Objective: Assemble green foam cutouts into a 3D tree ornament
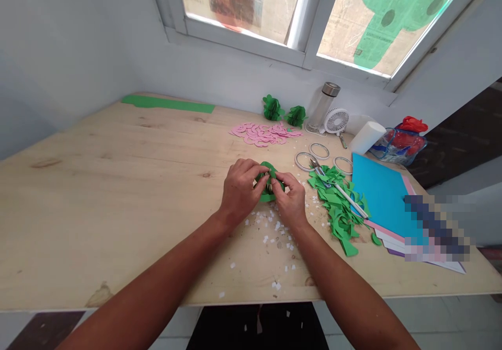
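Between my two hands, over the middle of the wooden table, is a layered green paper piece (267,197). My left hand (243,185) grips its left side with thumb and fingers pressed together. On its right side, my right hand (289,195) pinches the paper, and the fingertips of both hands nearly meet at its top. Dark gaps show between the paper's layers. Small white paper bits (277,226) lie scattered below and to the right of my hands. Beyond them is a pile of pink paper cutouts (261,134).
Two green paper figures (272,108), a bottle (322,106) and a small fan (336,121) stand by the wall. Tape rolls (319,151), scissors (317,168) and green scraps (339,211) lie right, beside blue sheets (380,193). A green strip (168,104) lies back left.
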Demonstrator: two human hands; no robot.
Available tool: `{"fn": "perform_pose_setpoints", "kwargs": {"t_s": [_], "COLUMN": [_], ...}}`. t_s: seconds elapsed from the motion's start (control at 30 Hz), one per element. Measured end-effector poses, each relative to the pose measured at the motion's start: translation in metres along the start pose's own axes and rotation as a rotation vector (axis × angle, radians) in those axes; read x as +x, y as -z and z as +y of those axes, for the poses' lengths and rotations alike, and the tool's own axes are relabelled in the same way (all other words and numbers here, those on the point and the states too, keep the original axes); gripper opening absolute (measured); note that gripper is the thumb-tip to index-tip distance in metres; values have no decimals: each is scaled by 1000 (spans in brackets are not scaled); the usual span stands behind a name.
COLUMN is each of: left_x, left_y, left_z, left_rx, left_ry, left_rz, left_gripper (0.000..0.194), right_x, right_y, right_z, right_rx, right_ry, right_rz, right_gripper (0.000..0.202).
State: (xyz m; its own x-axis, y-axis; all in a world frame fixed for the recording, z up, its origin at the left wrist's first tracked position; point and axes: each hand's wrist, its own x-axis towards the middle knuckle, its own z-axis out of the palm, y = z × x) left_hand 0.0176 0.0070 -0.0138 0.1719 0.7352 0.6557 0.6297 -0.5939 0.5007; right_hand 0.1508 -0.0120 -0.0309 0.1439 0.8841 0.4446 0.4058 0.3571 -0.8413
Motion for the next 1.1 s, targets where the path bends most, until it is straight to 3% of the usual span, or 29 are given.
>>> {"fn": "perform_pose_setpoints", "kwargs": {"t_s": [0.33, 1.1], "left_x": [0, 0], "left_y": [1, 2], "left_z": [-1, 0], "left_rx": [50, 162], "left_ry": [-10, -87], "left_rz": [4, 34], "left_gripper": [12, 16], "right_x": [-2, -4], "right_y": [0, -1], "right_z": [-3, -2], "right_rx": [-107, -101], "right_ry": [55, 83], "right_rz": [-38, -29], "right_gripper": [20, 23]}}
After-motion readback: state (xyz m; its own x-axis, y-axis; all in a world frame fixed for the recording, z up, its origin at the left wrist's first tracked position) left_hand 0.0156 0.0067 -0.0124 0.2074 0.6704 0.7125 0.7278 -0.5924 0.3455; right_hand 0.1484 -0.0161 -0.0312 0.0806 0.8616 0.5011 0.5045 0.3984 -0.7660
